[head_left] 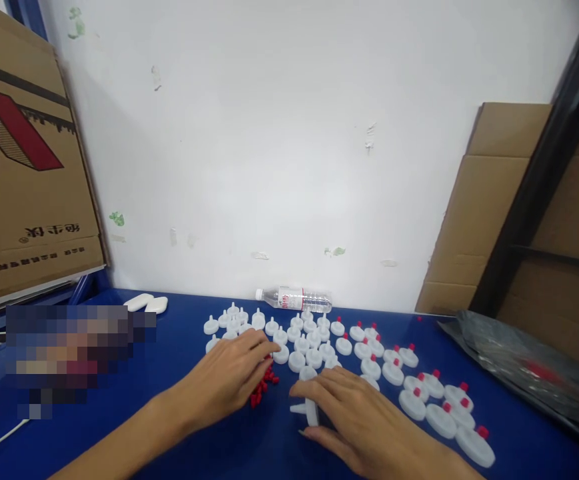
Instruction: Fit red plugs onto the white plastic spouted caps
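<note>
My right hand [359, 417] is closed around a white plastic nozzle cap [311, 411], tipped on its side with its bare spout pointing left. My left hand [236, 370] hovers at the pile of small red tip caps [264, 387], fingers bent together; whatever they pinch is hidden. Behind both hands stand several white nozzle caps without red tips [297, 361], spouts up. To the right, several more nozzle caps [440, 421] carry red tips on their spouts.
A clear plastic bottle [316, 301] lies along the white wall. At the left are a printed cardboard box [29, 200], white oval objects [156, 305] and a blurred-out area. Grey plastic bags [519, 373] and folded cardboard [474, 220] sit at the right.
</note>
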### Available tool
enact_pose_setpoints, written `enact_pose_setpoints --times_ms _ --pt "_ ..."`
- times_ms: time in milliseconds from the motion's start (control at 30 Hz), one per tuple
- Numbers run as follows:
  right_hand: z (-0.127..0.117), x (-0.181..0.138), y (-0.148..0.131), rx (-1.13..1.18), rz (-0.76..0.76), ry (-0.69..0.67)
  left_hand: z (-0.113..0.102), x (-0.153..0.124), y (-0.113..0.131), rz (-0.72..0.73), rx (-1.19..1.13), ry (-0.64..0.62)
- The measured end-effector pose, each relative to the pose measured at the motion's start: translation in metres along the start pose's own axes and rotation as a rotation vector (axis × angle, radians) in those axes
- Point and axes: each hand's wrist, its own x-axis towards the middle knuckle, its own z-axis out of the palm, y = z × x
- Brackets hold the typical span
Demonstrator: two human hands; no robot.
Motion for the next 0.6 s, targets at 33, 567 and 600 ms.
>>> enact_pose_setpoints --times_ms 33,567,600 --pt "0.0 0.0 0.0 -0.001 0.003 0.014 0.005 -0.001 0.004 0.049 -0.018 0.032" --pt "-0.003 -0.001 0.002 0.053 0.04 0.15 0.019 -0.002 0.02 0.223 -0.326 0.3" --pt "-0.003 0.0 0.002 0.052 0.03 0.162 0.02 -0.002 0.02 0.23 -0.348 0.292"
